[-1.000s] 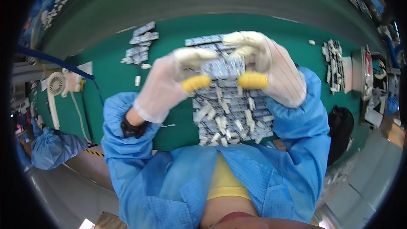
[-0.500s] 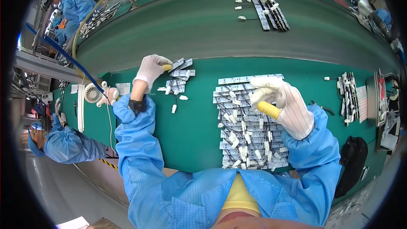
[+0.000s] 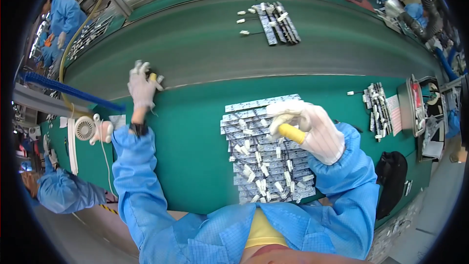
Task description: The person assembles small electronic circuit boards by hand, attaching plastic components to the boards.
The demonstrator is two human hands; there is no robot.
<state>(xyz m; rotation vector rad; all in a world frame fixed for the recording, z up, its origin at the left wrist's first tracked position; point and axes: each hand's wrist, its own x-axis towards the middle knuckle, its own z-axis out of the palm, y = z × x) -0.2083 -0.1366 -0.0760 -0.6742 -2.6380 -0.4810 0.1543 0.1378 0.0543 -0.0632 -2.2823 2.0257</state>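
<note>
My left hand (image 3: 141, 89), in a white glove with a yellow finger cot, is over the near edge of the conveyor belt. Its fingers are curled round small circuit boards, mostly hidden; dark and white bits stick out by the fingertips and a thin wire hangs below. My right hand (image 3: 312, 129), gloved the same way, hovers over the upper right of a wide stack of strip circuit boards (image 3: 261, 103) with black wires and white connectors. Its thumb and fingers are pinched together; whatever lies between them is hidden.
On the conveyor belt (image 3: 195, 44) lies a bundle of board strips (image 3: 278, 24). Another bundle (image 3: 377, 110) is on the green mat at right, near a metal bin (image 3: 413, 105) and a black pouch (image 3: 392, 183). A small fan (image 3: 85, 128) stands at left. Other people work around.
The small group of boards has left the mat with my left hand, which moved left to the belt edge. My right hand stays over the stack. The whole view has shifted.
</note>
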